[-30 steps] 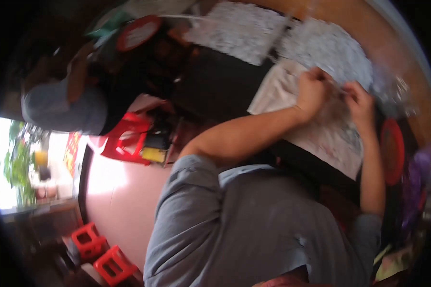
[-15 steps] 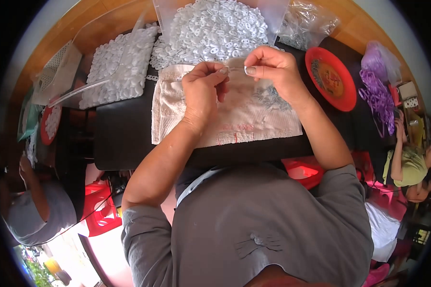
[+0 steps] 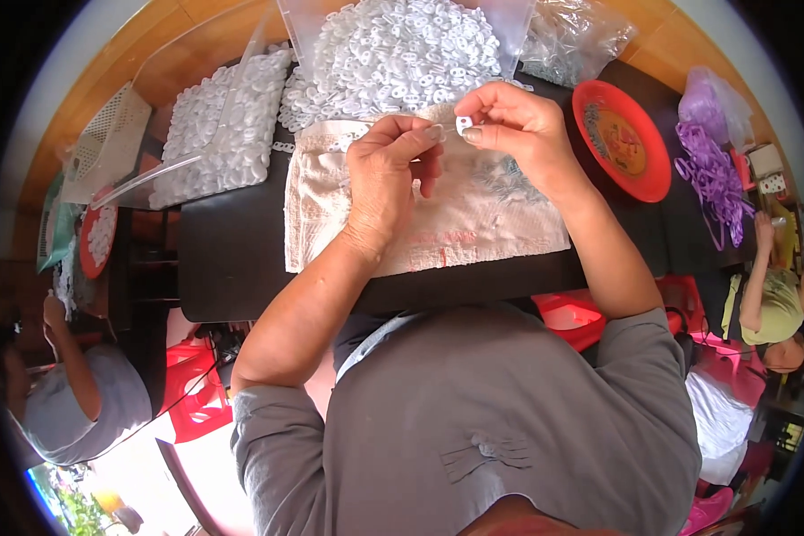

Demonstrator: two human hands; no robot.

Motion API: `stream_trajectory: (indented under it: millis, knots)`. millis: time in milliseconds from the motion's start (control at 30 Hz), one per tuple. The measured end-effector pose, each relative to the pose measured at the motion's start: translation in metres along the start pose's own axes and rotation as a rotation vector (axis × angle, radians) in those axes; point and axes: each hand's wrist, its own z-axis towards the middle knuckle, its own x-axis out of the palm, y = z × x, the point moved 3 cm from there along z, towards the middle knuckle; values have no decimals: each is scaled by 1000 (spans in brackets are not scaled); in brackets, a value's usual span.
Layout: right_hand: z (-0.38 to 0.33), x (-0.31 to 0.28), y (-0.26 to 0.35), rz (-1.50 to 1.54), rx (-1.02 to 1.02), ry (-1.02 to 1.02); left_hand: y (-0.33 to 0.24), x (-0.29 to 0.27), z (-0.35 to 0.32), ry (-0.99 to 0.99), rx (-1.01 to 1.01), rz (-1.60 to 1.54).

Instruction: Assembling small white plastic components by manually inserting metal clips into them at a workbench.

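Over a cream towel (image 3: 357, 246), my two hands are raised close together. Between thumb and forefinger my right hand (image 3: 527, 129) pinches a small white plastic piece with dark holes (image 3: 464, 125). My left hand (image 3: 384, 174) is closed too, thumb against forefinger, on a tiny pale or clear piece (image 3: 445, 132) whose kind I cannot make out; it points toward the white piece. Small grey bits (image 3: 514, 186) lie on the towel, partly behind my right wrist. Beyond the towel spreads a heap of white oval pieces with holes (image 3: 402, 54).
A tilted clear container of white pieces (image 3: 214, 134) stands left. To the right are a red plate (image 3: 645, 174), a clear bag of grey bits (image 3: 567, 54) and purple ribbon (image 3: 710, 174). One person sits at left (image 3: 85, 393), another at right (image 3: 773, 304).
Both hands have shifted slightly. The white piece in my right fingers now shows more of its holed face, and the pale piece in my left fingers is more visible.
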Motion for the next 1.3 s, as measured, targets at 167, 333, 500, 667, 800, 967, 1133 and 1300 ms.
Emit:
stream_trajectory:
  millis: [167, 333, 500, 667, 800, 967, 1133, 1300]
  knots:
    - [-2, 4, 1, 6, -2, 15, -1, 1, -3, 5, 4, -17]
    - [-3, 6, 1, -6, -27, 8, 0, 1, -3, 15, 3, -30]
    - [-4, 12, -2, 20, -26, 46, 1, 2, -2, 21, 12, 15]
    - [-1, 12, -3, 141, 70, -88, -1, 3, -4, 39, 39, 1]
    - [-2, 8, -5, 163, 94, -53, -2, 8, -7, 42, 56, 24]
    - [-3, 7, -2, 175, 117, -64, -4, 10, -9, 66, 116, 34]
    - [-4, 9, -4, 196, 186, 4, -6, 12, -14, 99, 253, 137]
    - [-6, 9, 0, 220, 232, 36, -6, 13, -17, 113, 297, 204]
